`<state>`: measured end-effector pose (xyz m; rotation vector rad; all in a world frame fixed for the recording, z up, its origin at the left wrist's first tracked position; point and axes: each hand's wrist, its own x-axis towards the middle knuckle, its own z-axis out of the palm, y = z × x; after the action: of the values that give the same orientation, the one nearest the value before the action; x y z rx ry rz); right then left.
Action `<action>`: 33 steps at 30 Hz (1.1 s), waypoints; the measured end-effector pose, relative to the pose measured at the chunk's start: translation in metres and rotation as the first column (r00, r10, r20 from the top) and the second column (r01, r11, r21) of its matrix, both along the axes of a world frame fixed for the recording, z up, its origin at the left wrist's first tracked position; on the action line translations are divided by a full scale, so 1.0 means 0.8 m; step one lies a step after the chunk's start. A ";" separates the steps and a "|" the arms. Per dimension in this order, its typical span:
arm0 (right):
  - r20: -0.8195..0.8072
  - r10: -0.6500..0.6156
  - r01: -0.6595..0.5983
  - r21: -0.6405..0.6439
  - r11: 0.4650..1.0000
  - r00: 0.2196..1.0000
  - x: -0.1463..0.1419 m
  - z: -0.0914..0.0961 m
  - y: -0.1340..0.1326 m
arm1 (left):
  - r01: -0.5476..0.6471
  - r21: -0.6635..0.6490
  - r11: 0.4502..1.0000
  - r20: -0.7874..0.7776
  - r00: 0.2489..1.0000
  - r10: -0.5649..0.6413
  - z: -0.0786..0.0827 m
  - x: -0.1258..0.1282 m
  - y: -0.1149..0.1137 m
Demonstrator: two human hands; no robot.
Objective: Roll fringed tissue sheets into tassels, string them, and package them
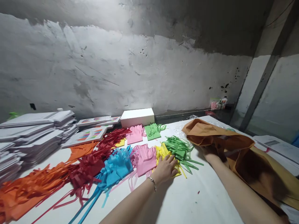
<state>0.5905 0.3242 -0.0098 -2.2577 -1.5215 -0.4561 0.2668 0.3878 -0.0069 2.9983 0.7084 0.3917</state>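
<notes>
My left hand (165, 168), with a bracelet at its wrist, lies on a pile of yellow fabric pieces with strap-like strips (162, 151). Its fingers are spread over the pile, not closed round it. My right hand (209, 154) reaches to a large brown sack (215, 132); its fingers are hidden by the sack's folds, so its grip does not show. Between my hands lies a green strap pile (178, 147). Left of the yellow pile sit pink pieces (145, 160) and blue pieces (118, 166).
Dark red (87, 168) and orange strap piles (35, 186) spread leftward over the white table (187, 199). A white box (137, 117) stands by the wall. Stacked white sheets (35, 133) fill the left side; flat printed boxes (85, 137) lie beside them. A bottle (223, 102) stands far right.
</notes>
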 end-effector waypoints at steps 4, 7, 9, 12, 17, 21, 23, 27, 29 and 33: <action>-0.033 -0.023 0.018 -0.144 0.989 0.999 0.019 0.024 0.018 | 0.034 0.005 0.999 -0.014 0.999 -0.034 -0.003 -0.012 0.004; -0.052 0.084 -0.093 -0.202 0.975 0.995 -0.004 0.031 0.030 | 0.070 -0.002 0.998 -0.023 0.997 -0.070 -0.003 -0.022 0.009; -0.052 0.241 -0.246 -0.217 0.945 0.969 -0.037 0.028 0.032 | 0.094 -0.009 0.996 -0.028 0.995 -0.094 -0.002 -0.032 0.014; -0.023 0.498 -0.491 -0.210 0.845 0.867 -0.094 0.016 0.030 | 0.132 -0.016 0.991 -0.034 0.991 -0.133 0.003 -0.051 0.021; 0.042 0.611 -0.605 -0.101 0.790 0.790 -0.150 0.002 0.028 | 0.122 0.003 0.992 0.003 0.992 -0.122 0.013 -0.079 0.018; 0.063 0.621 -0.623 0.013 0.782 0.781 -0.169 -0.005 0.016 | 0.009 0.021 1.000 0.100 0.995 -0.011 0.017 -0.074 -0.004; 0.068 0.620 -0.623 0.054 0.780 0.782 -0.176 -0.009 0.004 | -0.028 0.011 1.000 0.143 0.989 0.027 0.017 -0.062 -0.013; 0.074 0.587 -0.592 0.120 0.797 0.806 -0.181 -0.015 -0.017 | -0.062 -0.018 0.998 0.176 0.982 0.064 0.016 -0.038 -0.018; 0.074 0.569 -0.573 0.140 0.807 0.819 -0.180 -0.015 -0.025 | -0.091 -0.029 0.995 0.183 0.978 0.095 0.015 -0.035 -0.015; 0.073 0.558 -0.562 0.152 0.813 0.827 -0.175 -0.016 -0.034 | -0.112 -0.044 0.993 0.195 0.974 0.119 0.014 -0.042 -0.012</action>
<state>0.4507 0.2971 -0.0223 -1.5691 -1.9758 -0.4112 0.2333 0.3781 0.0041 2.8424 0.8625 0.6647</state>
